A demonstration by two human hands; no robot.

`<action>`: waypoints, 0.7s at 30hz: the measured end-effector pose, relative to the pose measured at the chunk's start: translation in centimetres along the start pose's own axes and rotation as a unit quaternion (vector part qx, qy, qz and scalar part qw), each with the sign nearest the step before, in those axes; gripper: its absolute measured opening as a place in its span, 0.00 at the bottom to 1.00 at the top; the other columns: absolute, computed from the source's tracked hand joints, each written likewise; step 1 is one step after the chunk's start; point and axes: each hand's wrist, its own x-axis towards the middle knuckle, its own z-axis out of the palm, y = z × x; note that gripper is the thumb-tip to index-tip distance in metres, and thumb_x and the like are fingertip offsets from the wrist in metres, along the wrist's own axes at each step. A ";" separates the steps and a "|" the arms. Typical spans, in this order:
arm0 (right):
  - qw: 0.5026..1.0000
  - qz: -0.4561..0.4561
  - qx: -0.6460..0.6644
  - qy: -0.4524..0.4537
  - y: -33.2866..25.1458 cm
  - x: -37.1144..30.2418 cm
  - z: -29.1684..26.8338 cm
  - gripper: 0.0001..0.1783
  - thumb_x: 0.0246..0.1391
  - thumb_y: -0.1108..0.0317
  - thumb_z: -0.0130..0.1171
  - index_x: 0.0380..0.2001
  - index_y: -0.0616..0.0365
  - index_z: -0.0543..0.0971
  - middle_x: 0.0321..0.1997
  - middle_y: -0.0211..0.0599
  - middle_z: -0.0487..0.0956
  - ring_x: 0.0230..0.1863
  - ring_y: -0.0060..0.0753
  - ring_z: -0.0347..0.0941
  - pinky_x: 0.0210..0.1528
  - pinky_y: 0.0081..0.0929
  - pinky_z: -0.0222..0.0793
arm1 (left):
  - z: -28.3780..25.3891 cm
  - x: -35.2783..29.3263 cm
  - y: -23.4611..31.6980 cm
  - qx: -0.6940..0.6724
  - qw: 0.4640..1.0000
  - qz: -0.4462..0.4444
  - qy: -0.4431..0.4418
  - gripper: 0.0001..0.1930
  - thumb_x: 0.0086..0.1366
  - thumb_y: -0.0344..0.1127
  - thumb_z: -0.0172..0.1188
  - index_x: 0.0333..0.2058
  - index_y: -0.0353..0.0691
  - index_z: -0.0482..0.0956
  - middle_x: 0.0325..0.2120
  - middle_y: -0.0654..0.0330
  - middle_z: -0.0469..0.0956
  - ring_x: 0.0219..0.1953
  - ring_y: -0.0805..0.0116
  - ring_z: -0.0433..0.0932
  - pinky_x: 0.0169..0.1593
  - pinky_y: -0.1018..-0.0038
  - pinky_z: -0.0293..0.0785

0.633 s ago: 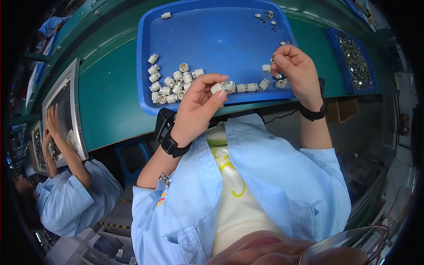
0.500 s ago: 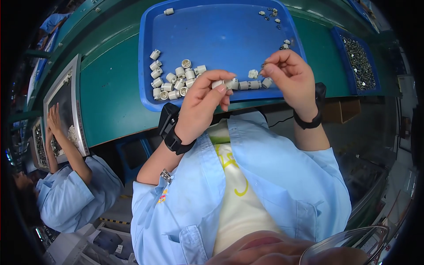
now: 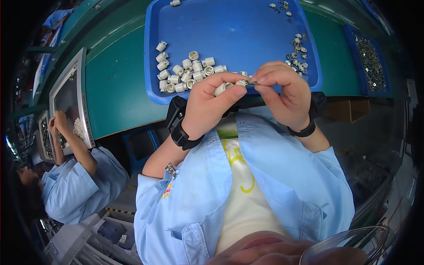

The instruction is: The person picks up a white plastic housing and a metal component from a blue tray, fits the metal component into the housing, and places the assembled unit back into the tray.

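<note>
My left hand (image 3: 211, 102) is closed round a white cylindrical socket (image 3: 222, 88), its round end showing between thumb and forefinger. At its fingertips sits a small white insert (image 3: 241, 83). My right hand (image 3: 286, 90) pinches a small, thin metal piece (image 3: 252, 82) against that insert; its exact shape is too small to make out. Both hands meet over the near side of a blue tray (image 3: 152, 84). Loose white sockets (image 3: 187, 65) lie left of my left hand, and small white-and-metal parts (image 3: 298, 48) lie beyond my right hand.
A blue bin (image 3: 370, 66) of small metal parts stands on the green table (image 3: 110, 88) at right. A cardboard box (image 3: 346, 109) sits below the table edge. On the left a co-worker's hands (image 3: 59, 123) are over a grey-framed tray (image 3: 84, 95).
My right hand has come left and down to meet my left fingertips. A white insert now shows there. The view has shifted a little; the co-worker's hands have drawn together.
</note>
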 end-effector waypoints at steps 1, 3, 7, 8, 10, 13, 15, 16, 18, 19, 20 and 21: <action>1.000 0.001 0.001 0.001 0.0 -0.1 0.0 0.11 0.37 0.81 0.60 0.27 0.59 0.71 0.26 0.36 0.75 0.28 0.35 0.72 0.30 0.24 0.66 | 0.0 0.0 -0.1 -0.006 1.000 0.007 0.006 0.10 0.56 0.31 0.58 0.37 0.36 0.76 0.31 0.67 0.73 0.34 0.82 0.69 0.40 0.85 0.65; 1.000 0.004 0.002 -0.016 -0.3 -0.4 0.1 0.10 0.41 0.82 0.56 0.29 0.60 0.70 0.28 0.38 0.74 0.31 0.34 0.70 0.34 0.24 0.65 | 0.0 0.0 -0.3 0.001 1.000 0.015 0.012 0.10 0.56 0.30 0.58 0.37 0.36 0.76 0.31 0.67 0.73 0.34 0.82 0.69 0.40 0.85 0.65; 1.000 0.006 -0.009 -0.028 -0.1 -0.6 0.4 0.09 0.44 0.81 0.55 0.30 0.60 0.70 0.31 0.39 0.73 0.33 0.32 0.69 0.37 0.24 0.64 | -0.2 0.1 -0.6 0.017 0.999 0.041 0.030 0.10 0.56 0.29 0.58 0.38 0.36 0.75 0.32 0.67 0.73 0.33 0.81 0.70 0.39 0.85 0.66; 0.999 0.005 -0.015 -0.031 0.0 -0.6 0.4 0.09 0.44 0.81 0.55 0.30 0.61 0.70 0.31 0.39 0.73 0.33 0.32 0.68 0.37 0.24 0.64 | -0.2 0.1 -0.7 0.021 0.998 0.050 0.034 0.11 0.56 0.28 0.57 0.39 0.36 0.75 0.32 0.67 0.73 0.32 0.81 0.70 0.39 0.85 0.66; 1.000 0.011 -0.003 -0.020 0.2 -0.8 0.6 0.09 0.45 0.81 0.55 0.31 0.61 0.70 0.32 0.39 0.73 0.33 0.31 0.68 0.37 0.23 0.64 | -0.2 0.1 -0.8 0.025 0.997 0.058 0.039 0.11 0.56 0.28 0.57 0.39 0.36 0.74 0.32 0.67 0.73 0.31 0.81 0.70 0.38 0.85 0.67; 1.000 0.021 0.021 0.001 0.3 -1.1 1.0 0.08 0.46 0.80 0.55 0.32 0.62 0.70 0.33 0.40 0.72 0.33 0.30 0.68 0.37 0.22 0.64 | -0.1 0.3 -0.9 -0.052 0.997 0.051 0.020 0.12 0.57 0.26 0.54 0.42 0.37 0.72 0.32 0.65 0.73 0.28 0.81 0.70 0.34 0.85 0.68; 0.995 0.077 0.056 0.029 -0.1 -1.2 1.3 0.08 0.47 0.80 0.54 0.33 0.63 0.71 0.34 0.40 0.72 0.34 0.30 0.68 0.38 0.22 0.64 | -0.2 0.4 -0.9 -0.065 0.997 0.042 0.009 0.13 0.57 0.26 0.54 0.42 0.37 0.71 0.31 0.65 0.73 0.27 0.81 0.70 0.33 0.85 0.69; 0.991 0.105 0.073 0.044 -0.2 -1.2 1.4 0.08 0.47 0.80 0.54 0.34 0.63 0.71 0.34 0.40 0.72 0.35 0.29 0.68 0.38 0.21 0.64 | -0.3 0.4 -0.9 -0.078 0.996 0.035 -0.003 0.13 0.58 0.26 0.53 0.43 0.37 0.71 0.31 0.65 0.73 0.27 0.81 0.71 0.32 0.85 0.69; 0.991 0.112 0.063 0.030 -0.4 -0.9 1.2 0.08 0.47 0.80 0.54 0.34 0.64 0.72 0.34 0.39 0.72 0.35 0.29 0.68 0.38 0.21 0.64 | -0.3 0.5 -1.0 -0.090 0.996 0.026 -0.015 0.13 0.58 0.26 0.53 0.43 0.37 0.70 0.30 0.64 0.73 0.27 0.81 0.71 0.31 0.86 0.69; 0.992 0.118 0.052 0.016 -0.5 -0.7 1.0 0.09 0.47 0.80 0.53 0.34 0.64 0.72 0.34 0.39 0.72 0.35 0.29 0.68 0.38 0.20 0.65 | -0.3 0.5 -1.0 -0.098 0.995 0.025 -0.013 0.13 0.58 0.26 0.53 0.43 0.37 0.70 0.31 0.64 0.73 0.26 0.80 0.71 0.31 0.85 0.69; 0.992 0.123 0.042 0.001 -0.6 -0.7 0.9 0.09 0.47 0.81 0.53 0.35 0.65 0.73 0.34 0.39 0.72 0.36 0.29 0.68 0.38 0.20 0.65 | -0.4 0.5 -1.0 -0.106 0.994 0.023 -0.012 0.12 0.58 0.26 0.53 0.43 0.36 0.70 0.31 0.63 0.73 0.26 0.80 0.70 0.31 0.85 0.69; 0.991 0.124 0.042 0.002 -0.5 -0.7 0.9 0.09 0.47 0.81 0.53 0.35 0.65 0.73 0.34 0.39 0.72 0.36 0.29 0.68 0.38 0.20 0.65 | -0.4 0.5 -1.1 -0.114 0.993 0.022 -0.011 0.12 0.58 0.26 0.53 0.43 0.36 0.71 0.31 0.62 0.73 0.26 0.79 0.70 0.31 0.85 0.68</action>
